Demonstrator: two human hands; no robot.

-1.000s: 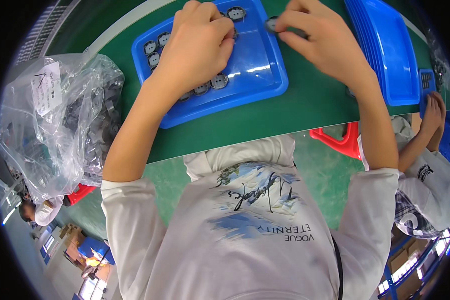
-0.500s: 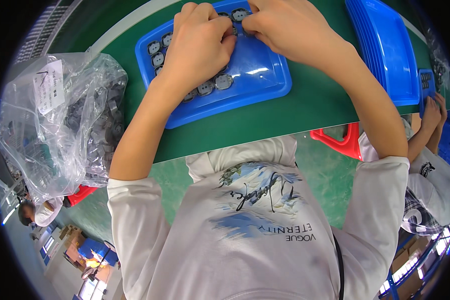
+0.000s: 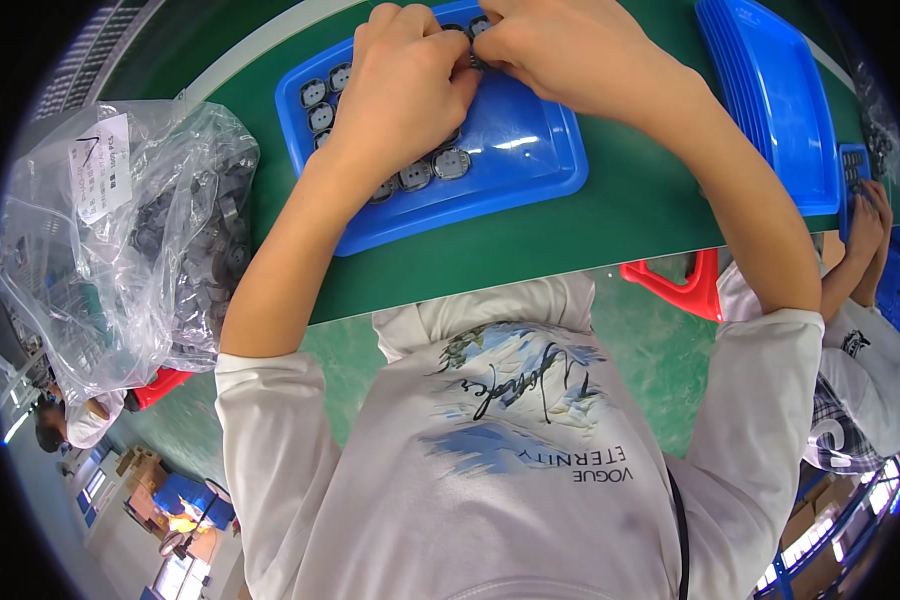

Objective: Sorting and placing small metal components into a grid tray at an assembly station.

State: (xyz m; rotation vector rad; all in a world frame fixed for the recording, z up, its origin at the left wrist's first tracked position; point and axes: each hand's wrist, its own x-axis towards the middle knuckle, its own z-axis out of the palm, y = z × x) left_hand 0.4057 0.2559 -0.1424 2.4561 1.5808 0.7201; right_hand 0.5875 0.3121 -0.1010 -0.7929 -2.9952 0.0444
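Note:
A blue plastic tray lies on the green table, with several small grey round parts set in rows on it. Over its far side, my left hand is bent with its fingers curled down among the parts. Close beside it on the right, my right hand has its fingertips pinched together at a grey part near the far edge. The fingertips of both hands are largely hidden by the hands themselves, so what each one grips cannot be made out.
A clear plastic bag full of grey parts stands left of the tray. Stacked blue trays lie at the right. Beyond them another person's hands work at a small blue tray. Red stool parts show below the table edge.
My right hand has shifted slightly left, nearer my left hand. The whole view has moved a little. The rows of parts look the same.

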